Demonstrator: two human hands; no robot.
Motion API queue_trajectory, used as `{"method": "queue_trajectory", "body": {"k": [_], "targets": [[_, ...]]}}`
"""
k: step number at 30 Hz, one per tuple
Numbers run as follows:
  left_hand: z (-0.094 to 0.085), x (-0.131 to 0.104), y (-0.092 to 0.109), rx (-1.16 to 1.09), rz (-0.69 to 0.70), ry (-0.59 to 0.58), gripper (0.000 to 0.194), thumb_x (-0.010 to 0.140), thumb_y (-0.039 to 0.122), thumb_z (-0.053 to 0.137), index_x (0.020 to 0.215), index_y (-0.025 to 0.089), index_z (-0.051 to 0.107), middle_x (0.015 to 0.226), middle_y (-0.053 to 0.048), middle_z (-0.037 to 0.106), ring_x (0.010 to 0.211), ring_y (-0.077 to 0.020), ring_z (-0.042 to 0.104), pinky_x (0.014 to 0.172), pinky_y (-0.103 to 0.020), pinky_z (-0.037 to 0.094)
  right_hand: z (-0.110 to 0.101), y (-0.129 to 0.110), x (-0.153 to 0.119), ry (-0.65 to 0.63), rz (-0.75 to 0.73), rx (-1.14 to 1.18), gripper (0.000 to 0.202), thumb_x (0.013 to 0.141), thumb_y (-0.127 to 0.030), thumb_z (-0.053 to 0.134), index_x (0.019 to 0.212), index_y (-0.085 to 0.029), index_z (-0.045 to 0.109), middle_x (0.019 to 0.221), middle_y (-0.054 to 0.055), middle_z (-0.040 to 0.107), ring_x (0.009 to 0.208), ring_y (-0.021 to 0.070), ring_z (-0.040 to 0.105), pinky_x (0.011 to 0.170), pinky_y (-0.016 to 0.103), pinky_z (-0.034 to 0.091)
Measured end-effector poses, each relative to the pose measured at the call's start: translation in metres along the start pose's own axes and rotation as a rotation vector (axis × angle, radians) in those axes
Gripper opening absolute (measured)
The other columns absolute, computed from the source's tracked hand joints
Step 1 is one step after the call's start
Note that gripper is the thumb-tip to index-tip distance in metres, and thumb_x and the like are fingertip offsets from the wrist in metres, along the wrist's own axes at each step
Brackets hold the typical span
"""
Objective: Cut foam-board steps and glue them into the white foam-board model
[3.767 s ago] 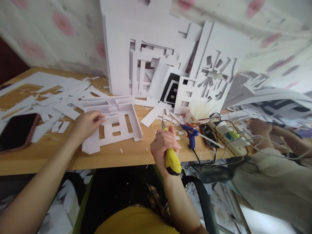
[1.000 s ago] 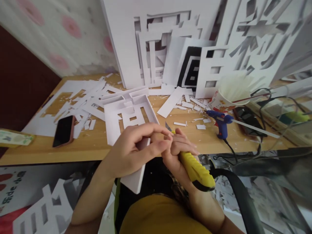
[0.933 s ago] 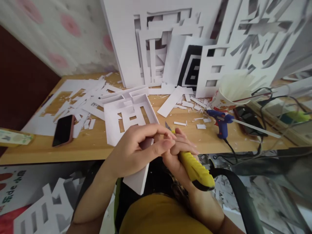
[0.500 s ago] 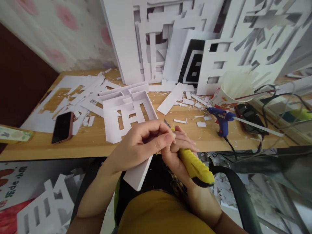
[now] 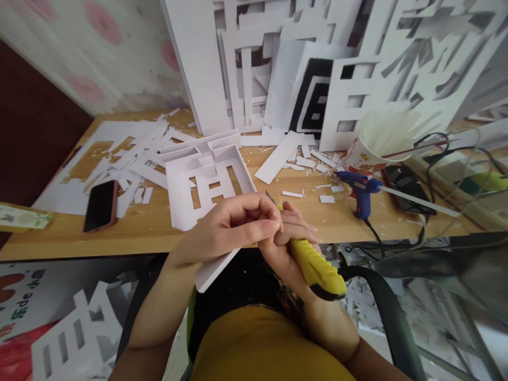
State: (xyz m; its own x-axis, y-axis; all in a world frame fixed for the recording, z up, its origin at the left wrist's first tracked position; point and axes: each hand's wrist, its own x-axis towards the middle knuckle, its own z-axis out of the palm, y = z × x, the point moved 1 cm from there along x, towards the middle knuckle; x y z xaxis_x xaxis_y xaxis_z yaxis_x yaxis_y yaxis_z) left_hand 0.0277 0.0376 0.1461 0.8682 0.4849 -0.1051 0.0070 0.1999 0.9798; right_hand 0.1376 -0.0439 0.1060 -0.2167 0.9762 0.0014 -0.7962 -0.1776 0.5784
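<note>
A yellow utility knife lies in my right hand, its handle slanting down across the palm and its blade tip pointing up past the fingers. My left hand is closed around a white foam-board strip, whose lower end sticks out below the palm. The fingertips of both hands meet over the lap, in front of the table edge. Just beyond them on the table rests a white foam-board character shell with raised side walls and cut-out openings.
On the wooden table lie a phone, white offcuts, a blue glue gun and a paper cup of glue sticks. Cut white boards lean at the back. A chair armrest stands at my right.
The strip's lower end has risen and turned slightly within my left hand. Both hands stay together, and the knife remains in my right hand.
</note>
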Motion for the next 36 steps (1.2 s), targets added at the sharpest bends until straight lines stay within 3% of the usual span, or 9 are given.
{"method": "queue_trajectory", "body": {"k": [7,13,20,23,26,28,30,33,36], "targets": [[-0.005,0.0,-0.003,-0.042,0.018,-0.05,0.012,0.088,0.029,0.066,0.087,0.017,0.063,0.078,0.0,0.057,0.068,-0.0105,0.05,0.063,-0.022,0.042,0.005,0.004,0.002,0.013,-0.018,0.071,0.045,0.103,-0.036,0.032,0.063,-0.019,0.043,0.046,-0.017,0.046,0.04,-0.0015,0.053,0.071,0.012,0.054],[-0.006,0.001,-0.007,-0.05,0.014,-0.071,0.015,0.088,0.032,0.068,0.089,0.018,0.063,0.081,-0.001,0.057,0.073,-0.0118,0.051,0.066,-0.023,0.042,0.003,0.004,0.001,0.004,-0.081,0.042,0.045,0.102,-0.037,0.025,0.067,-0.019,0.045,0.05,-0.017,0.05,0.043,-0.0013,0.056,0.077,0.015,0.054],[0.006,0.002,-0.003,0.123,0.042,0.088,0.033,0.086,0.048,0.067,0.077,0.018,0.057,0.07,0.002,0.048,0.063,-0.0101,0.041,0.057,-0.023,0.036,0.002,0.0,0.0,-0.028,-0.048,0.3,0.035,0.099,-0.036,0.032,0.07,-0.02,0.044,0.052,-0.017,0.048,0.044,0.0002,0.052,0.065,0.015,0.052],[0.009,0.004,-0.002,0.161,0.053,0.126,0.036,0.087,0.051,0.065,0.075,0.018,0.055,0.068,0.003,0.046,0.061,-0.0097,0.04,0.055,-0.023,0.034,0.0,-0.006,0.002,0.0,0.103,0.416,0.031,0.097,-0.034,0.042,0.068,-0.023,0.041,0.046,-0.015,0.044,0.041,0.004,0.046,0.054,0.015,0.049],[0.008,0.007,-0.004,0.2,0.089,0.14,0.04,0.091,0.051,0.06,0.07,0.019,0.052,0.066,0.003,0.046,0.061,-0.0103,0.042,0.057,-0.024,0.037,-0.002,-0.009,0.003,0.001,0.171,0.341,0.033,0.098,-0.034,0.044,0.067,-0.023,0.041,0.045,-0.016,0.043,0.04,0.0035,0.046,0.076,0.021,0.056],[0.007,0.009,-0.006,0.24,0.113,0.192,0.046,0.094,0.054,0.053,0.065,0.019,0.051,0.064,0.002,0.047,0.062,-0.0115,0.045,0.06,-0.026,0.04,-0.004,-0.009,0.004,-0.056,0.126,0.239,0.035,0.1,-0.035,0.039,0.068,-0.021,0.044,0.048,-0.018,0.045,0.041,0.0007,0.049,0.098,0.026,0.05],[0.004,0.01,-0.009,0.258,0.109,0.247,0.051,0.097,0.056,0.045,0.064,0.019,0.053,0.063,0.001,0.049,0.061,-0.0124,0.046,0.061,-0.027,0.042,-0.006,-0.009,0.005,-0.071,0.111,0.147,0.037,0.101,-0.034,0.036,0.068,-0.021,0.044,0.048,-0.019,0.045,0.04,-0.0005,0.05,0.104,0.026,0.046],[0.002,0.009,-0.011,0.223,0.103,0.223,0.051,0.097,0.057,0.043,0.07,0.018,0.059,0.062,0.0,0.051,0.058,-0.012,0.046,0.058,-0.026,0.041,-0.006,-0.009,0.008,-0.042,0.08,0.092,0.039,0.102,-0.035,0.035,0.067,-0.022,0.043,0.045,-0.018,0.044,0.038,0.0,0.051,0.098,0.022,0.051],[0.0,0.006,-0.012,0.193,0.084,0.136,0.037,0.091,0.052,0.06,0.078,0.018,0.062,0.068,0.001,0.054,0.061,-0.0111,0.047,0.058,-0.024,0.04,-0.003,-0.009,0.01,-0.023,0.05,0.16,0.042,0.102,-0.039,0.032,0.064,-0.023,0.039,0.044,-0.016,0.043,0.035,0.0014,0.049,0.066,0.014,0.056]]}}
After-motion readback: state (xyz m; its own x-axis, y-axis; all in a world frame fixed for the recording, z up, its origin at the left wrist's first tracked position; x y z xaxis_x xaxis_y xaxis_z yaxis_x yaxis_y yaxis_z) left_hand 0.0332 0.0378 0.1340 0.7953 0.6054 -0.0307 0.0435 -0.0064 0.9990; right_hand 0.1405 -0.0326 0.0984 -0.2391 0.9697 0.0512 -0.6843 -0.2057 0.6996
